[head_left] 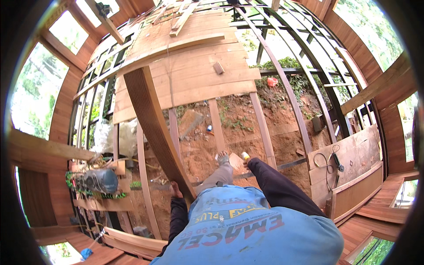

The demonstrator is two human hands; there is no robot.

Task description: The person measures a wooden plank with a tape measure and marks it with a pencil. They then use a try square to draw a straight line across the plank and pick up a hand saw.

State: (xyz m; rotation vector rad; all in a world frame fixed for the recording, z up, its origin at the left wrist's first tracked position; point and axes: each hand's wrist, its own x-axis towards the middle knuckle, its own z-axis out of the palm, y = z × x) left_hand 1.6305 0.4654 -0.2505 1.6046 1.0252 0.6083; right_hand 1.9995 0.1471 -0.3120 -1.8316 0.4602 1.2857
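A long brown grooved board (pixel 152 121) slants from the plank decking down to my body. My left hand (pixel 176 189), below a dark sleeve, grips its left edge near the lower end. My right arm reaches forward in a dark sleeve; my right hand (pixel 247 161), small and mostly hidden, is closed on a small yellow-and-white object (pixel 245 155). Between my arms a grey leg ends in a bare, dusty foot (pixel 223 157) on a narrow joist (pixel 216 123). Red soil (pixel 198 145) lies below the joists.
Loose planks (pixel 181 22) lie on pale decking (pixel 185 75) ahead. Open dark framing (pixel 300 53) is on the right, with a board panel (pixel 327 163) holding a cabled tool (pixel 338 161). A grey cylindrical machine (pixel 99 181) and translucent sheeting (pixel 104 137) are at left. Wooden walls with openings surround me.
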